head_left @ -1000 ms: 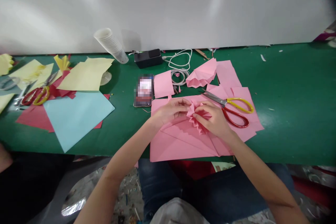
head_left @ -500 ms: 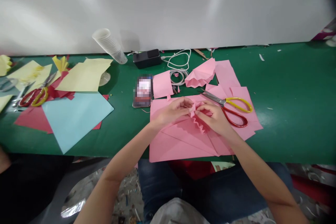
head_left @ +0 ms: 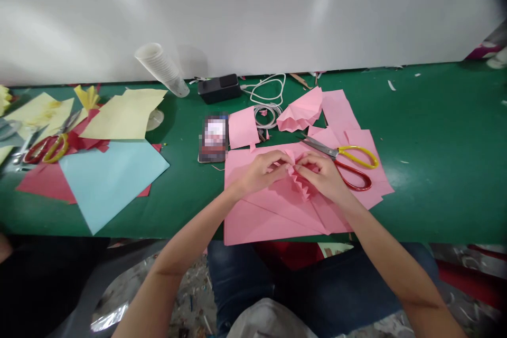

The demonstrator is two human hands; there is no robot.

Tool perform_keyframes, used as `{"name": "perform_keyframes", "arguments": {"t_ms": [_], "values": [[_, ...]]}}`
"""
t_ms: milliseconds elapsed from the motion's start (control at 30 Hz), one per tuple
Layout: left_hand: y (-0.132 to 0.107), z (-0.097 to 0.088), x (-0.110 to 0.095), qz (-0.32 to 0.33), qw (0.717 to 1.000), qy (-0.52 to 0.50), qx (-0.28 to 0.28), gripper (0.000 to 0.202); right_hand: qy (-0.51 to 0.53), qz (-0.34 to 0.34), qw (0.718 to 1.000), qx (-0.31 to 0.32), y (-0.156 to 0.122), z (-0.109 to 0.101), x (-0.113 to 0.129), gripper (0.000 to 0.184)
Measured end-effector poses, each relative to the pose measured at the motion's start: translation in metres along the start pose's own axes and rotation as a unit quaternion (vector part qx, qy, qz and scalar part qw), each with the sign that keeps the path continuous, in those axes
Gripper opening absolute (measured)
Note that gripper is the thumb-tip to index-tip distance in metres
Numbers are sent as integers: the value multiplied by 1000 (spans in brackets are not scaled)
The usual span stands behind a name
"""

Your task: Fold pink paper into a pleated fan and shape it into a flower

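Between my two hands is a pleated piece of pink paper point(head_left: 300, 186), its zigzag edge hanging toward me. My left hand point(head_left: 266, 170) pinches it from the left, fingertips closed on the folds. From the right, my right hand point(head_left: 322, 173) grips the same piece between thumb and fingers. Beneath them lie stacked pink paper sheets point(head_left: 273, 216). Scissors point(head_left: 336, 154) with one yellow and one red handle rest on the sheets, just beyond my right hand. Behind, a fan-folded pink paper point(head_left: 301, 111) lies on the green table point(head_left: 439, 169).
A phone point(head_left: 214, 138), a black box point(head_left: 219, 88) with a coiled white cable point(head_left: 269, 115) and stacked plastic cups point(head_left: 162, 68) stand beyond my left hand. Leftward lie a light blue sheet point(head_left: 113, 182), yellow paper point(head_left: 122, 116) and other scissors point(head_left: 53, 147). A person's dark clothing shows lower left.
The fingers of my left hand have shifted slightly on the pleated paper, and the folds sit a little differently. The whole view has drifted slightly; the other things lie as before.
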State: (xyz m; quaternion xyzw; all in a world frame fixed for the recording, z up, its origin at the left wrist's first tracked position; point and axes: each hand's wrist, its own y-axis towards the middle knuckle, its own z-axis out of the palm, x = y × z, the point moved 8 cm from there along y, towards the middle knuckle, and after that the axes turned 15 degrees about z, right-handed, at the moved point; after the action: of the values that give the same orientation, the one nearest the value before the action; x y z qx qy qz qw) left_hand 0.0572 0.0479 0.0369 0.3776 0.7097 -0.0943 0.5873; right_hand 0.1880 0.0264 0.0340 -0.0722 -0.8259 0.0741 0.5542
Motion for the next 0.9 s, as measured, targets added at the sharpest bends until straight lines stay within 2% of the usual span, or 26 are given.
{"name": "perform_keyframes", "arguments": {"t_ms": [200, 433, 633, 900], "values": [[1, -3, 12, -55, 996, -61, -42, 10, 9, 12, 1000, -7, 1, -2, -2, 11], [-4, 8, 19, -138, 975, -170, -22, 17, 18, 13, 1000, 7, 1, 0, -3, 12], [-10, 18, 28, -186, 943, -277, -8, 20, 16, 10, 1000, 5, 0, 0, -2, 12], [-15, 18, 35, -223, 922, -316, -32, 19, 16, 2, 1000, 5, 0, 0, -2, 11]]}}
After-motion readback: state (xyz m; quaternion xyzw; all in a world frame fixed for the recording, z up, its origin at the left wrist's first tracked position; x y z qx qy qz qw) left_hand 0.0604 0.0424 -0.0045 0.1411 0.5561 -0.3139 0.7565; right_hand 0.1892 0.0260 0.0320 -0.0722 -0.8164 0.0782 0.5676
